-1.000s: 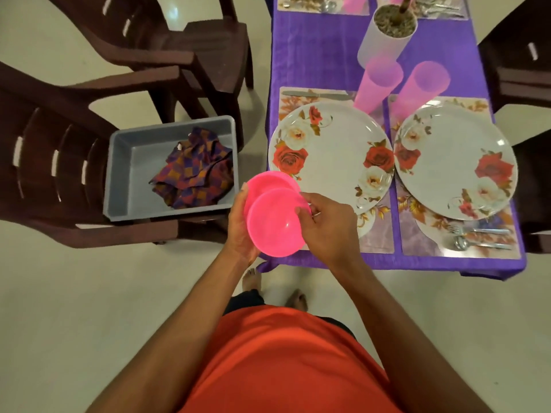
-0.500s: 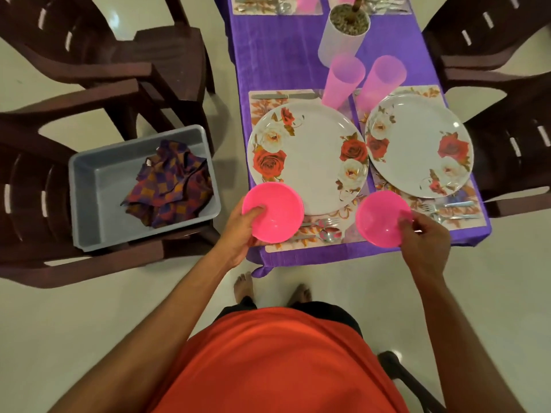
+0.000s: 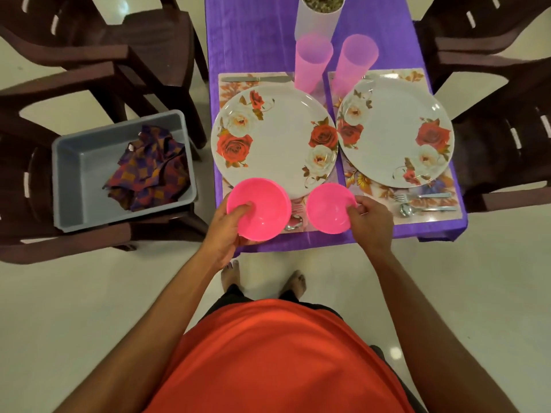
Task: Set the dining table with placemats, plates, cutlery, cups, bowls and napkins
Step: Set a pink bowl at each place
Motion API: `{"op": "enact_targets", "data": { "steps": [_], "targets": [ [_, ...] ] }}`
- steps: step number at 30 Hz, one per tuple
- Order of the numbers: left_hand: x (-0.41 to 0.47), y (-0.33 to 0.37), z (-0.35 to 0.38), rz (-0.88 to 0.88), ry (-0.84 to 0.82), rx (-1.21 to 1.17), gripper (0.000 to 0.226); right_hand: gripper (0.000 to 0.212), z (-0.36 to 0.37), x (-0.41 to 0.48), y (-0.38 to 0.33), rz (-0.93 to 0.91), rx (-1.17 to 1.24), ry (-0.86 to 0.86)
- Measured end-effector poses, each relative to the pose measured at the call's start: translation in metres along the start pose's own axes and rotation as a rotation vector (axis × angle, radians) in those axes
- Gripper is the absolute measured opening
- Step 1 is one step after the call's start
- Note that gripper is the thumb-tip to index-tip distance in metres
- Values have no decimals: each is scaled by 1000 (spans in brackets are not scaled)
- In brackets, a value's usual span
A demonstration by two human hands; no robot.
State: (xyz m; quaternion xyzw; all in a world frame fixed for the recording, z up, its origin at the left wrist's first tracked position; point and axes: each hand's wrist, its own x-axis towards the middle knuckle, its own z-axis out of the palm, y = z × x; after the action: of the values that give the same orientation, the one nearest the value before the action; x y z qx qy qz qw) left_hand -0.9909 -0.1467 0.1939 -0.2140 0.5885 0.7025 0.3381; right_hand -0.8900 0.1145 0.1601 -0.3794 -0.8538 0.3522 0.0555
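Two pink bowls in use, one per hand. My left hand (image 3: pixel 225 231) grips the left bowl (image 3: pixel 262 210), thumb inside, fingers underneath; my right hand (image 3: pixel 369 222) pinches the rim of the right bowl (image 3: pixel 329 208). Both bowls are over the worktop's (image 3: pixel 253 40) near edge; contact cannot be told. The left plate (image 3: pixel 277 138) lies just beyond the hands. A grey bin (image 3: pixel 89 180) with checked napkins (image 3: pixel 149 171) sits left of my left hand.

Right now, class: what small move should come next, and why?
Probably lower the left bowl onto the left plate and the right bowl onto the right plate: both plates lie bare, and the left hand and right hand each grip one bowl.
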Motion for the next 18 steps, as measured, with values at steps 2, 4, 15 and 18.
{"op": "enact_targets", "data": {
  "steps": [2,4,15,18],
  "targets": [
    [-6,-5,9,5,15,-27,35,20,0,1,2,-24,12,-39],
    [-12,-9,16,14,32,-42,37,17,0,3,7,-42,46,-71],
    [-38,-27,48,27,63,-63,41,31,-9,14,16,-27,129,-277],
    [-41,-24,54,16,24,-72,48,47,-20,15,18,-12,101,-248]
  ]
}}
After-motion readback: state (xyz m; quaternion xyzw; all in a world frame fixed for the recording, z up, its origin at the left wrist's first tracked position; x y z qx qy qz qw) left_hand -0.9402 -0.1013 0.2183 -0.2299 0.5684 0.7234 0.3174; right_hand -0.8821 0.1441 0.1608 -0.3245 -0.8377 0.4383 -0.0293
